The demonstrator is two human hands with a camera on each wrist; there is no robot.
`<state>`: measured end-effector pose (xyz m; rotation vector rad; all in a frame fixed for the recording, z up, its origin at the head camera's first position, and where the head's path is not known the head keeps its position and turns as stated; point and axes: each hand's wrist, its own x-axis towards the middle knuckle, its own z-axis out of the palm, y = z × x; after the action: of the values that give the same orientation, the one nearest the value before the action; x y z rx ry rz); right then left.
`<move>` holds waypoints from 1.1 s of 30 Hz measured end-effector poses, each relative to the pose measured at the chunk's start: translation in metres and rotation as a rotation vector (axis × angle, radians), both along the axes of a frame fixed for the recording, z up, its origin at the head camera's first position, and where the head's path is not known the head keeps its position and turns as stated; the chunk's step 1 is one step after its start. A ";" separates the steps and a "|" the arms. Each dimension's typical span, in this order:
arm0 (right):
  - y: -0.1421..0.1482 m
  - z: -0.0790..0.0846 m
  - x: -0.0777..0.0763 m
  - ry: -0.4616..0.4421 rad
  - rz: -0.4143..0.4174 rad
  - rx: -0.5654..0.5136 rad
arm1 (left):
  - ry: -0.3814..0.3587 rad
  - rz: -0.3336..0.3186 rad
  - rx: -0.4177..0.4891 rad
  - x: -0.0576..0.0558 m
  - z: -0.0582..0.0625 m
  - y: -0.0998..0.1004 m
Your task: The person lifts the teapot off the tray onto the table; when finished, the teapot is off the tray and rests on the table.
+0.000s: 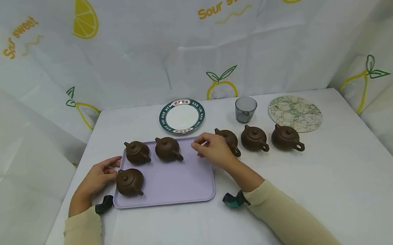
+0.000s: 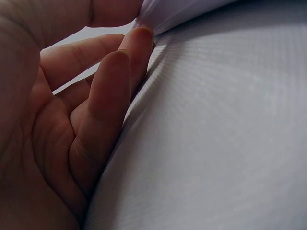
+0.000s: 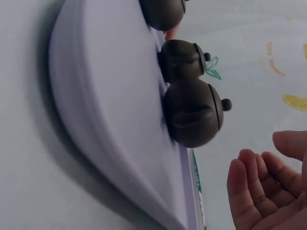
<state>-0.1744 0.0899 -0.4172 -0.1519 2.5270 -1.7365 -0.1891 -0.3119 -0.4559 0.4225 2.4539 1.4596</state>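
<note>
My left hand (image 1: 97, 178) rests at the left edge of a lavender tray (image 1: 176, 184). In the left wrist view, its loosely bent fingers (image 2: 108, 91) lie right by the tray's edge (image 2: 187, 12). Three brown teapots stand on the tray: one at the back left (image 1: 136, 152), one at the back middle (image 1: 167, 148) and one at the front left (image 1: 129, 182), close to my left thumb. Over the tray's back right corner is my right hand (image 1: 216, 150), with relaxed fingers (image 3: 239, 187) and nothing held. It partly covers a teapot (image 1: 228, 138) standing outside the tray.
Two more brown teapots, one in the middle (image 1: 253, 137) and one at the right (image 1: 286, 137), stand in a row with it. Behind are a green-rimmed plate (image 1: 182, 116), a grey glass (image 1: 245, 110) and a round patterned mat (image 1: 295, 113). A white cloth hangs at the back.
</note>
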 end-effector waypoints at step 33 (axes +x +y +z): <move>-0.026 -0.026 0.005 -0.045 0.200 0.160 | 0.007 0.002 0.062 -0.004 -0.010 -0.003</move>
<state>-0.1691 0.0639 -0.4432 -0.3384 2.5067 -1.4440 -0.1928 -0.3152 -0.4661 0.4392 2.4199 1.5413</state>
